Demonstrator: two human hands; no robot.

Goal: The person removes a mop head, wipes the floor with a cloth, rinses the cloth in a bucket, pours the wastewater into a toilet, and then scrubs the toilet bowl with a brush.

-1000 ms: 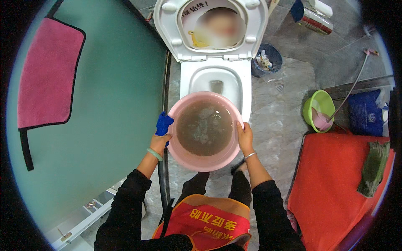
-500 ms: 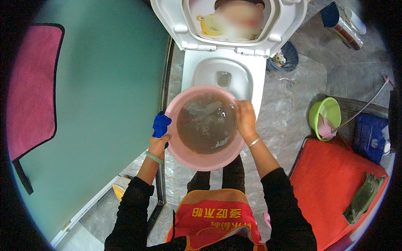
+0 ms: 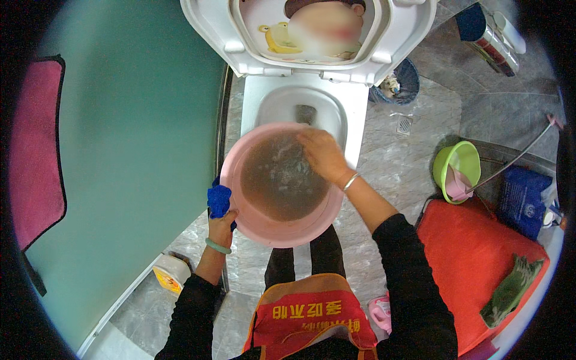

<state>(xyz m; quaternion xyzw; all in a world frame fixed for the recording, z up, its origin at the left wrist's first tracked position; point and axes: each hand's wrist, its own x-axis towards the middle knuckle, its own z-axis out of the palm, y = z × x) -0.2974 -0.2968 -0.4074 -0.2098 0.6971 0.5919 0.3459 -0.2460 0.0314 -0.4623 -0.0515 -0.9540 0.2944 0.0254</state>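
Note:
A round pink basin [image 3: 267, 225] of murky grey-brown water [image 3: 279, 180] is over the front of the white toilet bowl [image 3: 270, 102]. It leans toward the bowl, its water lying close to the far rim. My left hand [image 3: 223, 223] is closed on the basin's left rim, with a bunched blue cloth [image 3: 218, 201] held against it. My right hand [image 3: 324, 157] reaches over the basin's right side, fingers extended above or into the water near the far rim. Whether those fingertips are wet is too blurred to tell.
The raised toilet lid [image 3: 231, 45] is behind the bowl, a waste bin [image 3: 408, 81] beside it. To the right are a green bucket [image 3: 444, 159], a blue bag [image 3: 522, 198] and a red covering [image 3: 468, 258]. A greenish glass panel [image 3: 138, 132] borders the left.
My right hand has moved left from the basin's right rim to over the water. My left hand keeps its hold on the basin and cloth. The whole view has shifted slightly.

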